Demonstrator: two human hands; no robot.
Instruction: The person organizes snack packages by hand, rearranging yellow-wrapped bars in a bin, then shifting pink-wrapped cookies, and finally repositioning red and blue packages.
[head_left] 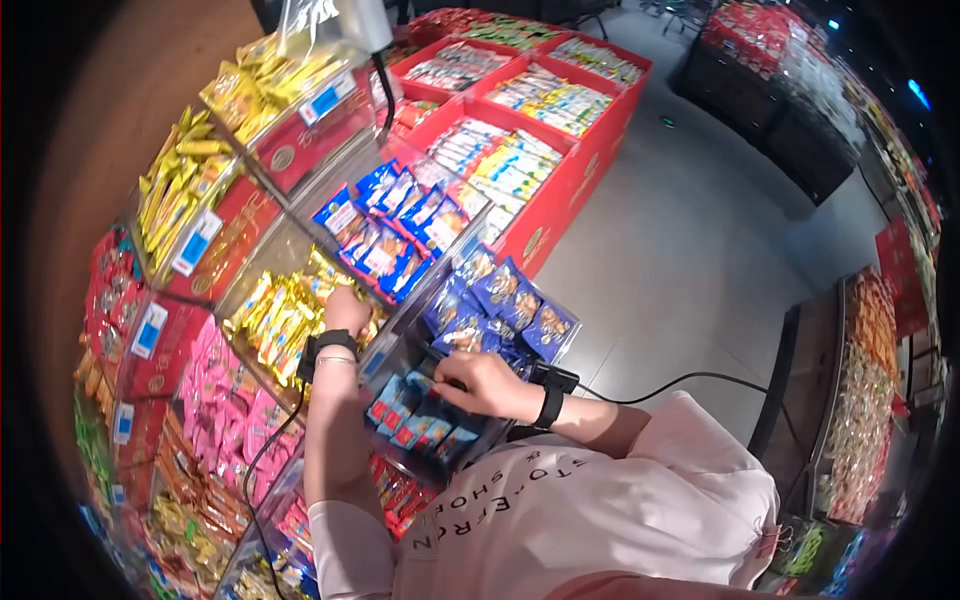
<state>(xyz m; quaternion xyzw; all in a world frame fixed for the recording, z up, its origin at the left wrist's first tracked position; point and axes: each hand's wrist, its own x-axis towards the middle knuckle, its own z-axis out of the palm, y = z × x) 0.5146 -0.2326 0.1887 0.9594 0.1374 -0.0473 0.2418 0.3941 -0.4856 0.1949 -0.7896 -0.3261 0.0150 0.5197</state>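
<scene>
Gold packets [275, 318] – your left hand [346, 312] among them, fingers hidden; light-blue packets [428, 430] – your right hand [474, 382] over them, fingers curled; either grip: cannot tell.

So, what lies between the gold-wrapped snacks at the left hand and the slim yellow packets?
In the head view, a red display panel lies between the gold-wrapped snacks and slim yellow packets.

I observe foil packets [272, 322] in shiny gold and small packets [428, 430] in light blue with red patches. The shirt [640, 500] is pale pink with black lettering; the display bin [577, 195] is red.
</scene>
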